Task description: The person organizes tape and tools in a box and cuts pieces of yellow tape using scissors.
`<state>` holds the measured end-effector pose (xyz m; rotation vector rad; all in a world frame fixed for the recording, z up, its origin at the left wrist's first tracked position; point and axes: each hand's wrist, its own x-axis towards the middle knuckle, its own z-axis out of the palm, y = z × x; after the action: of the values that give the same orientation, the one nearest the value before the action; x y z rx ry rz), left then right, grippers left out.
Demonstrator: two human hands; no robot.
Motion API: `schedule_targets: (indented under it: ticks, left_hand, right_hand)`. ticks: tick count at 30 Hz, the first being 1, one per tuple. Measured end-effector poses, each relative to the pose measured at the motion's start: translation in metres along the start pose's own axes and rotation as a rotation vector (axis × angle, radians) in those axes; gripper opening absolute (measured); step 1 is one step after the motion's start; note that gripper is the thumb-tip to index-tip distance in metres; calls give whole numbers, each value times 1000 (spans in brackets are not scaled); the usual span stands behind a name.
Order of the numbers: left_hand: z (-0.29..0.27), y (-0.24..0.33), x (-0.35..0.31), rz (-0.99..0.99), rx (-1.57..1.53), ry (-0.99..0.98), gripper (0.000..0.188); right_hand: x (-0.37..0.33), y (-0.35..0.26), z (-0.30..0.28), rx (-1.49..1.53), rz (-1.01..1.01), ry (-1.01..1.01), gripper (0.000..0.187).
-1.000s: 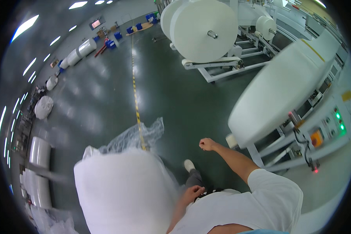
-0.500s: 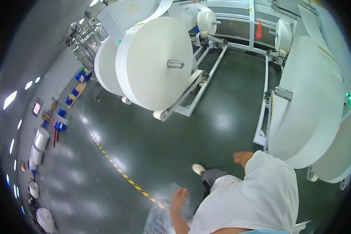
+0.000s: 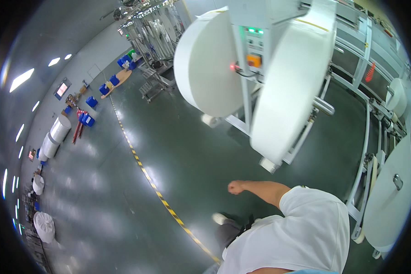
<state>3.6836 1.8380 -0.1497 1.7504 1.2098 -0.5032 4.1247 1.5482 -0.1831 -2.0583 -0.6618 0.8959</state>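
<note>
My right hand (image 3: 235,187) is swung forward across the front of my body, its fingers curled into a fist. No object shows in it or sticks out of it. It is above the green floor and touches nothing. Nearest ahead of it stands a large white material roll (image 3: 290,86) on a metal shaft, with a second big white roll (image 3: 210,68) to its left. My left hand is out of the picture. At the lower edge, a small piece of what looks like clear plastic (image 3: 212,269) shows near my body.
A yellow-and-black floor line (image 3: 162,198) runs along my left. A control panel (image 3: 255,45) with green lights sits between the rolls. More white rolls (image 3: 392,187) stand on frames at right. Blue jugs (image 3: 91,101), wrapped rolls (image 3: 58,130) and a white sack (image 3: 44,227) line the far left.
The view has turned left and moved forward past the rolls. My right arm has swung forward and leftward. My left hand, earlier beside a clear plastic bag, has left the picture.
</note>
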Motion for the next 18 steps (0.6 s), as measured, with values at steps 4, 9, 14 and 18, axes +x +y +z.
schedule_targets:
  ticks: [4, 9, 14, 18]
  left_hand:
    - [-81, 117, 153, 17, -109, 43, 16]
    - [-183, 326, 347, 178, -104, -47, 18]
    - [-339, 538, 549, 438, -70, 28, 19]
    - [-490, 771, 751, 1200, 480, 480, 18]
  right_hand:
    - [241, -145, -68, 185, -118, 29, 28]
    - [397, -97, -177, 239, 202, 257, 36]
    - [386, -14, -206, 167, 743, 283, 43]
    - [516, -52, -256, -202, 936, 497, 35]
